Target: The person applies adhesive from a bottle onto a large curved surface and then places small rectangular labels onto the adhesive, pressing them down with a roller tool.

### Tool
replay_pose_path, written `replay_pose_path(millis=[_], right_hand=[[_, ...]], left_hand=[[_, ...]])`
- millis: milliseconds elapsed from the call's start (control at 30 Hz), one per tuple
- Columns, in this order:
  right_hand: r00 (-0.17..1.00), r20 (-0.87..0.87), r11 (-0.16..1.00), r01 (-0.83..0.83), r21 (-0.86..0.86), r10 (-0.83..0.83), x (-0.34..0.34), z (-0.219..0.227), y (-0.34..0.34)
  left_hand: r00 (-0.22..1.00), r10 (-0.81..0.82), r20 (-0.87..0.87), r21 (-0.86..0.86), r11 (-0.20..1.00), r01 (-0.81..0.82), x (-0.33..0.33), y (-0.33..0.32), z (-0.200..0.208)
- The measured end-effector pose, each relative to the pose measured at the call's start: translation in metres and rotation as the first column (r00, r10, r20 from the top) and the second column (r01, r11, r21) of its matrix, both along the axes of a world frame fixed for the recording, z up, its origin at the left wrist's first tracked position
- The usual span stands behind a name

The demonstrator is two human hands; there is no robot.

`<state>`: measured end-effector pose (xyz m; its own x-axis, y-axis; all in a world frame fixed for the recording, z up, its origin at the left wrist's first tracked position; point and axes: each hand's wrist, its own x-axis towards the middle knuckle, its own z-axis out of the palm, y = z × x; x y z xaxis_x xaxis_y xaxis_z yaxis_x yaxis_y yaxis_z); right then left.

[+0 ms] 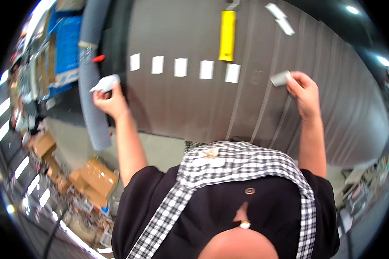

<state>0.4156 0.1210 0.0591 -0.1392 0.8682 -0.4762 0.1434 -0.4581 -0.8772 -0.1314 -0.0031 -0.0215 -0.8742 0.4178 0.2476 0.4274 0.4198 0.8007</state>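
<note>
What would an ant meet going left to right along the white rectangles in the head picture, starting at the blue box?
Blue box, left grip, first white rectangle, second white rectangle, third white rectangle, fourth white rectangle, fifth white rectangle, pale piece, right grip.

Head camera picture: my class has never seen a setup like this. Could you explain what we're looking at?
No machine here: these are a person's bare hands. A fisheye camera on their head looks down, so edges bend and their checked apron shows below. Across the brown surface runs a row of five white rectangles. Beyond it lie a yellow object and two pale strips. The left hand holds a crumpled white piece, near a long grey roll; the right hand pinches a small pale rectangle.
</note>
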Motion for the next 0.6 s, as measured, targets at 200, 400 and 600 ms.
replay_pose_path(millis=[200,400,600], right_hand=[[0.755,0.468,0.229,-0.409,0.884,-0.459,-0.008,0.008,0.024],[0.529,0.735,0.409,-0.613,0.676,-0.424,0.008,-0.019,0.011],[0.862,0.506,0.654,-0.367,0.661,-0.027,-0.018,0.009,-0.055]], left_hand=[[0.998,-0.065,-0.027,-0.136,0.989,0.061,-0.03,0.006,-0.012],[0.989,-0.103,-0.106,-0.211,0.974,0.079,0.011,0.011,0.029],[0.745,-0.649,0.151,0.143,0.76,0.634,0.144,0.003,0.089]])
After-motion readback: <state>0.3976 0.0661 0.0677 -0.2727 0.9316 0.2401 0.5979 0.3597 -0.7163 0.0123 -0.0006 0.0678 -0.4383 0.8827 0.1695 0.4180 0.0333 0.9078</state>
